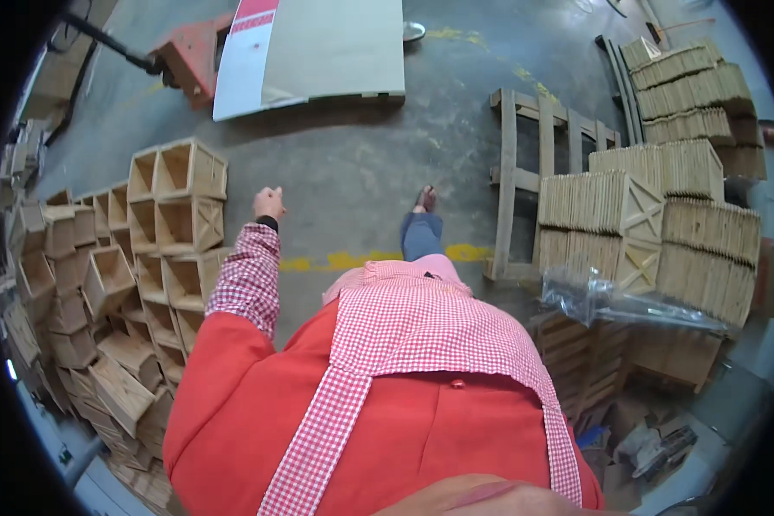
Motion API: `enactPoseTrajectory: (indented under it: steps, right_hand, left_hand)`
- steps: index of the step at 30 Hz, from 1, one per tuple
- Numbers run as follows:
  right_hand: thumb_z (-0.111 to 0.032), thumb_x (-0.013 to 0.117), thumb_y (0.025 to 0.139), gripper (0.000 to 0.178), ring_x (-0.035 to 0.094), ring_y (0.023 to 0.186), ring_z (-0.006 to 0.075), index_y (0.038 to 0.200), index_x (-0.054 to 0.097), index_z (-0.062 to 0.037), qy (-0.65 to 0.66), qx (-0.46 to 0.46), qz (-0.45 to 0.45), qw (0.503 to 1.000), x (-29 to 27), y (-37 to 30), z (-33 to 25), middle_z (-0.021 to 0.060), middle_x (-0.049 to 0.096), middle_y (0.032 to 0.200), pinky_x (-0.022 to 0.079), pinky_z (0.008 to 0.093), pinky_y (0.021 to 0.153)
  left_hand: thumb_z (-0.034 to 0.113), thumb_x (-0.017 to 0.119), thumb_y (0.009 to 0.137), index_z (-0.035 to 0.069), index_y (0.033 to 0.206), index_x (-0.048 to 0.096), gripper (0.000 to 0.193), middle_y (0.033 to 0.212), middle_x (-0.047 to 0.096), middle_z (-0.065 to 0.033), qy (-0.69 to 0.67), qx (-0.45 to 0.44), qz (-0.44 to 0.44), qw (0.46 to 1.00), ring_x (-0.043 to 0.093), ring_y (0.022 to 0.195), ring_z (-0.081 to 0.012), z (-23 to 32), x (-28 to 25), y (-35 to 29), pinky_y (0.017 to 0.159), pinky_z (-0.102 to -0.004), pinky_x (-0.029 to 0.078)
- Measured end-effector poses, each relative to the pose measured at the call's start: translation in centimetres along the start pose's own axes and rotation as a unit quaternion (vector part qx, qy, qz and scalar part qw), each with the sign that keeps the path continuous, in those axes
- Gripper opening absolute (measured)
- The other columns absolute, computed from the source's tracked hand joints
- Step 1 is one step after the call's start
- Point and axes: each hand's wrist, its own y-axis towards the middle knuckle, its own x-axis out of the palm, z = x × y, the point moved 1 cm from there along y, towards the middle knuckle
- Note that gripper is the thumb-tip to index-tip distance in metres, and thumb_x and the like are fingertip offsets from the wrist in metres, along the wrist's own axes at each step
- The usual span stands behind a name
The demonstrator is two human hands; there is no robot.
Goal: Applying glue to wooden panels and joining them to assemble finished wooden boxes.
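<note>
My left hand (269, 203) hangs over the floor with its fingers curled in, and nothing shows in it. A checked sleeve cover (248, 271) wraps that forearm, with a dark band at the wrist. Nearest to the hand is a stack of open wooden boxes (199, 225) on the left, apart from it. My right hand is out of sight. I wear a red top and a red-and-white checked apron (439, 331). One foot (425, 199) is forward on the grey floor, beyond a yellow line (335, 260).
More wooden boxes (109, 279) are heaped at the left. Ahead lies a large pale board (335, 52) beside an orange pallet jack (191, 60). To the right, a wooden pallet (506, 172) stands near stacked wooden panels (580, 205) and clear plastic wrap (593, 297).
</note>
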Motion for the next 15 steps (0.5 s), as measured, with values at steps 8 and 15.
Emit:
enactPoseTrajectory:
  steps: [8, 15]
  right_hand:
    - [-0.020, 0.063, 0.083, 0.025, 0.062, 0.064, 0.0184, 0.093, 0.065, 0.0028, 0.087, -0.032, 0.042, 0.995, -12.8, 21.3, -21.1, 0.0106, 0.066, 0.074, 0.049, 0.0322, 0.060]
    - [-0.013, 0.056, 0.089, 0.019, 0.063, 0.063, 0.0144, 0.099, 0.061, 0.0021, 0.209, -0.112, 0.062, 0.969, -23.1, 36.2, -50.2, 0.0094, 0.065, 0.074, 0.051, 0.0269, 0.054]
  left_hand:
    - [0.018, 0.040, 0.091, 0.010, 0.100, 0.064, 0.027, 0.099, 0.066, -0.0129, 0.444, 0.010, -0.157, 0.882, 0.064, 0.096, -0.0301, 4.3, 8.7, 0.9, 0.081, -0.0414, 0.052]
    - [0.041, 0.046, 0.091, -0.003, 0.123, 0.055, 0.055, 0.119, 0.058, -0.0235, 0.157, -0.380, -0.065, 0.909, 0.053, 0.116, -0.0375, 4.3, 16.1, 7.0, 0.100, -0.0426, 0.039]
